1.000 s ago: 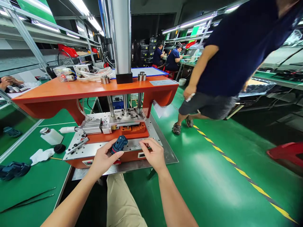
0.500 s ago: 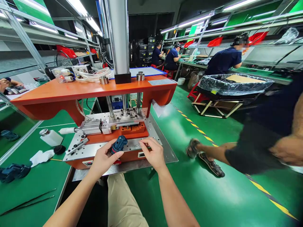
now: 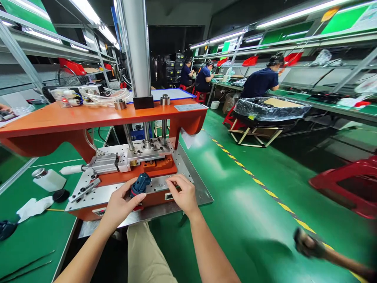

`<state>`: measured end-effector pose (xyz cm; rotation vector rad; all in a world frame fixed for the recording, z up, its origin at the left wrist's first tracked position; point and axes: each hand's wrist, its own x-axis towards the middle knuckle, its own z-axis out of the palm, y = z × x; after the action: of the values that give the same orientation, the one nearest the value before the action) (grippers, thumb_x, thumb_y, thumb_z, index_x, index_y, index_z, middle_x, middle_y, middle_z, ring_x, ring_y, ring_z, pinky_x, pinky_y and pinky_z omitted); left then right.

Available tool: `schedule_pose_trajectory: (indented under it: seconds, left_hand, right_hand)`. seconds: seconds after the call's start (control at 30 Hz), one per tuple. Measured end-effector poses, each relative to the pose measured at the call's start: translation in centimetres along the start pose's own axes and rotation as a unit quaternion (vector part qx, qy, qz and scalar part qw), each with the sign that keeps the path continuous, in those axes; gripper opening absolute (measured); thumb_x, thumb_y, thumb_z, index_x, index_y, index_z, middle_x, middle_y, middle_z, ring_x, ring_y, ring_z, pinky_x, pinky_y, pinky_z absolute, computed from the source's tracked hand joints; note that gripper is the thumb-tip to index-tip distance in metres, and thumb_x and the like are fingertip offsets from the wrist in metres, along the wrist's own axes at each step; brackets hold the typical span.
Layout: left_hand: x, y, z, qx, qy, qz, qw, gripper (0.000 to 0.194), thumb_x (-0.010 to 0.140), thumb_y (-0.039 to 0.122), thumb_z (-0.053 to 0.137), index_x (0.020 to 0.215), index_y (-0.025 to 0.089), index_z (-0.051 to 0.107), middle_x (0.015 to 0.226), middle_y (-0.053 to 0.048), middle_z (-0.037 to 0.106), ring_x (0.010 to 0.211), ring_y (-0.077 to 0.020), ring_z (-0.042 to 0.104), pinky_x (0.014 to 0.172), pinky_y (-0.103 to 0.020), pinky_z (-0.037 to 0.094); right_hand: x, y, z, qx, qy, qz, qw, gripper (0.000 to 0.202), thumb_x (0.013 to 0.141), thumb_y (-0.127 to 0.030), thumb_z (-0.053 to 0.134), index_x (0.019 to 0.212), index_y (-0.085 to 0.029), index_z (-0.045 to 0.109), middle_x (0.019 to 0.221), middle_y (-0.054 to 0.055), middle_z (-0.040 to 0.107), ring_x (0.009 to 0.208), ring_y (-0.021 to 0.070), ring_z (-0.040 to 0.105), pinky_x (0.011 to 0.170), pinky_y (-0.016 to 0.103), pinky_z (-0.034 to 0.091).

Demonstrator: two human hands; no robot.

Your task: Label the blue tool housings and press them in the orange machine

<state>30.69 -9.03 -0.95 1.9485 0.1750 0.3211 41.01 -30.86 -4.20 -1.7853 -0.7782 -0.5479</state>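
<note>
My left hand (image 3: 121,203) grips a small dark blue plastic housing with a red band (image 3: 140,184), thumb in front and fingers behind it. It is held above the front of the press base (image 3: 118,186). To its right, my right hand (image 3: 183,193) has thumb and fingertips pinched together over the metal plate, apart from the housing. Whether anything tiny is between those fingertips I cannot make out. Behind both hands an orange fixture block (image 3: 157,165) sits under the metal slide of the press. An orange top plate (image 3: 100,118) spans above, carrying a thick silver cylinder (image 3: 136,51).
On the left green bench are a white bottle (image 3: 49,180), a black cap (image 3: 61,195), crumpled white tissue (image 3: 33,208), tweezers (image 3: 29,263) and another dark blue part (image 3: 6,230). Several co-workers sit at the far right bench. A red stool (image 3: 350,182) and a passer-by's foot (image 3: 308,241) appear at right.
The view has turned slightly to the right, so the press sits further left. The passer-by has moved mostly out of view at right. Both hands keep nearly the same pose.
</note>
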Motion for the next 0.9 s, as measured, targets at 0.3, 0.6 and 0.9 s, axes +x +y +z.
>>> schedule_pose_trajectory:
  seconds: [0.3,0.6,0.9]
  left_hand:
    - [0.18,-0.75,-0.11,0.021,-0.006,-0.006,1.0,0.06,0.077,0.053,0.076,0.127,0.022,0.067,0.131,-0.009,0.069,0.12,-0.0309,0.065,0.108,-0.045,0.05]
    - [0.08,-0.19,0.07,-0.017,-0.012,0.01,1.0,0.058,0.078,0.047,0.076,0.127,0.019,0.066,0.132,-0.01,0.069,0.123,-0.0295,0.064,0.111,-0.045,0.047]
    - [0.0,-0.36,0.12,-0.013,-0.011,0.004,1.0,0.058,0.079,0.046,0.076,0.129,0.019,0.064,0.135,-0.01,0.067,0.123,-0.0282,0.063,0.111,-0.044,0.047]
  right_hand:
    - [-0.02,-0.09,-0.11,-0.008,0.0,-0.001,1.0,0.016,0.098,-0.024,0.056,0.087,-0.023,0.068,0.082,0.003,0.068,0.077,0.017,0.062,0.07,0.03,0.049]
    - [-0.15,0.05,-0.06,0.01,-0.003,-0.007,1.0,0.014,0.097,-0.021,0.058,0.089,-0.023,0.069,0.083,0.003,0.068,0.076,0.0162,0.062,0.071,0.03,0.049]
    - [-0.29,0.31,0.02,0.017,-0.01,-0.008,1.0,0.012,0.097,-0.02,0.058,0.09,-0.023,0.069,0.085,0.002,0.068,0.077,0.0155,0.061,0.072,0.029,0.049]
